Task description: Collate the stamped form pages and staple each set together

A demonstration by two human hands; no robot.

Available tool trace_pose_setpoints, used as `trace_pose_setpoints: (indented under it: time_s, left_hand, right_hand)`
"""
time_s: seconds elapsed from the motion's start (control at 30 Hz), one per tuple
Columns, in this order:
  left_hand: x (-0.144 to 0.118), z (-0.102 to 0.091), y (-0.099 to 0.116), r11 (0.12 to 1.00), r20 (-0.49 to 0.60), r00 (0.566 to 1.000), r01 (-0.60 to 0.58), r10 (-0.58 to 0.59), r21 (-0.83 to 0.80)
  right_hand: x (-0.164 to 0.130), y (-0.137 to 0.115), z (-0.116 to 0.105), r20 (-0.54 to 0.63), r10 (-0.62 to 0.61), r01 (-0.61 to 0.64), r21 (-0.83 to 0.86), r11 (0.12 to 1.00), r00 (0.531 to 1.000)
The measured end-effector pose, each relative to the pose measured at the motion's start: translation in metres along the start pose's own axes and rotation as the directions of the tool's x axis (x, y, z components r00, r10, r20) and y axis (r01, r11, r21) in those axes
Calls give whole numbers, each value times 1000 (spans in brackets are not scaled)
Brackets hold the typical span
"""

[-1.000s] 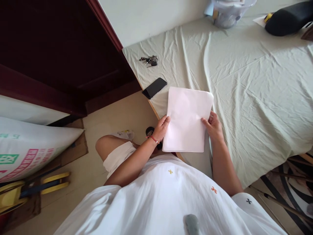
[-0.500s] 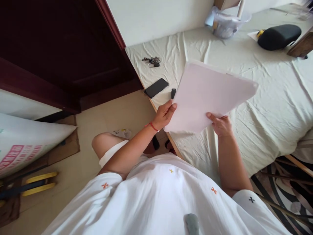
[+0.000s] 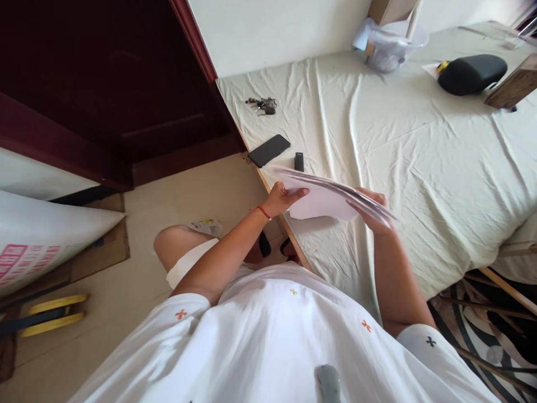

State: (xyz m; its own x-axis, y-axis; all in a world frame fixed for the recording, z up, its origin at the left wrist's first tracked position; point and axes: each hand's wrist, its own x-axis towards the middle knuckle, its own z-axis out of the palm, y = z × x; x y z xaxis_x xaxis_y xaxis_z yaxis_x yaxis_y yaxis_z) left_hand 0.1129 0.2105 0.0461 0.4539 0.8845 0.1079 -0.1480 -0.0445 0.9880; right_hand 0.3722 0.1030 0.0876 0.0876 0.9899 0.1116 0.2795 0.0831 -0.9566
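Left hand [image 3: 282,200] pinches one end of a tilted paper stack [image 3: 321,196], thumb on its face; the right hand [image 3: 375,212] clasps the other, blurred end. Between them it spans above pale cloth [image 3: 432,168]. Beyond the left hand lie a phone [image 3: 269,150], a black device [image 3: 299,162] and, farther, keys [image 3: 265,105].

Dark red woodwork [image 3: 109,73] stands at ten o'clock, white wall [image 3: 285,33] at twelve, cloth-covered table [image 3: 398,112] at two, beige floor [image 3: 138,285] at eight
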Motion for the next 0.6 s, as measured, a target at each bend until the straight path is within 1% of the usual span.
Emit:
trace_pose_setpoints:
  time_s: [0.07, 0.13, 0.23, 0.3, 0.4, 0.5, 0.6]
  left_hand:
    - [1, -2, 3, 1000, 15, 1000, 16, -16, 12]
    - [-1, -2, 3, 998, 38, 998, 58, -58, 20]
    - [-13, 1, -4, 980, 56, 982, 187, -183, -69]
    - [-25, 6, -12, 951, 66, 962, 272, -265, -148]
    - [-46, 13, -26, 918, 64, 932, 363, -357, -158]
    - [-64, 20, -36, 917, 18, 929, 368, -370, -151]
    - [-78, 24, -38, 930, -8, 937, 345, -349, -128]
  right_hand:
    - [-1, 3, 4, -110, 84, -77, 70, 995, 990]
    - [-1, 7, 9, -203, 157, -125, 164, 979, 966]
    - [-3, 12, 15, -260, 250, -179, 268, 947, 933]
    - [-4, 15, 17, -263, 335, -247, 317, 916, 905]
    - [-9, 23, 18, -236, 430, -332, 361, 871, 871]
    - [-17, 33, 22, -184, 473, -382, 380, 843, 862]
    - [-27, 41, 30, -157, 511, -418, 403, 814, 845]
